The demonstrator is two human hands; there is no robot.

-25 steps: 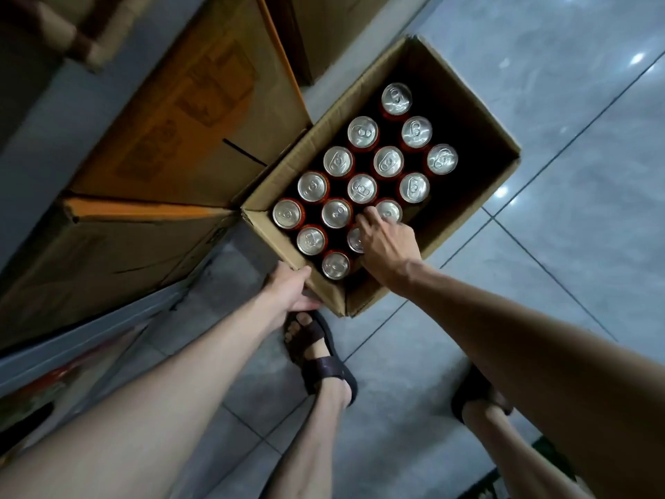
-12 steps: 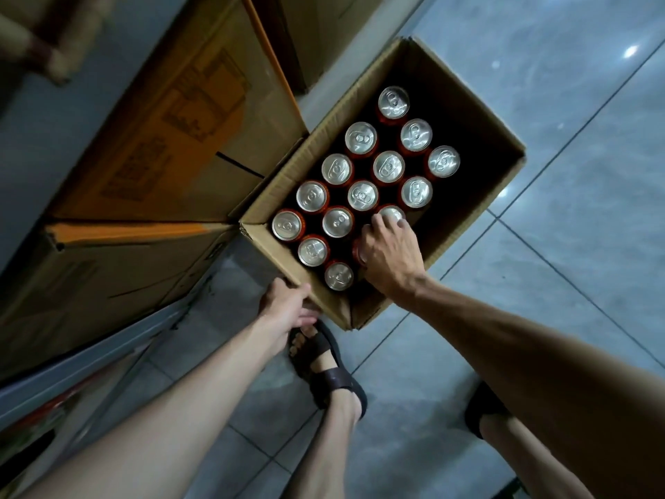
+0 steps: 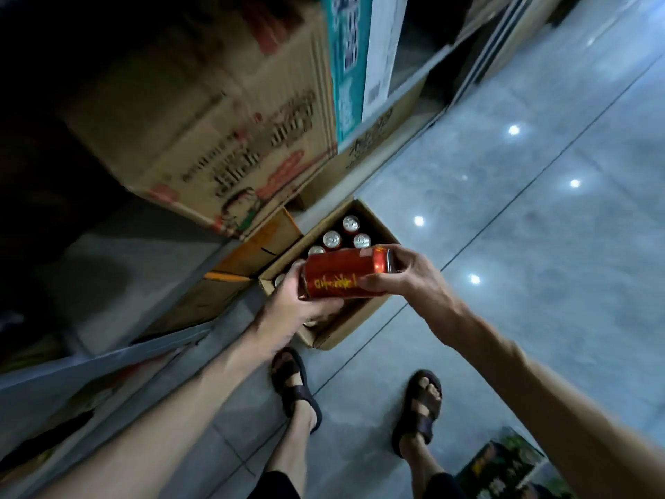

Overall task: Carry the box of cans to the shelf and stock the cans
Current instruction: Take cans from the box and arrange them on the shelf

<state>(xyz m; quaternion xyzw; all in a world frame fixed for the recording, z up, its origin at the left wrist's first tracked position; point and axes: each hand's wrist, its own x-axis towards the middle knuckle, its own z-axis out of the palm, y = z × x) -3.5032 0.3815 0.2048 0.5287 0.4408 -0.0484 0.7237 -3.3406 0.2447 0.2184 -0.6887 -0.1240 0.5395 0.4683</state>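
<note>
Both arms are bare from the near edge of the view out to the hands, with no sleeve, watch, ring or band showing on the left hand [image 3: 295, 300] or the right hand [image 3: 414, 279]. The legs are bare below dark shorts [image 3: 277, 486], whose hems show at the near edge. Each foot wears a dark brown open-toed sandal, the left sandal [image 3: 293, 387] and the right sandal [image 3: 419, 408], each with broad straps across the foot.

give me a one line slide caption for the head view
Both hands, left hand and right hand, hold a red can sideways above the open box of cans on the floor.
</note>
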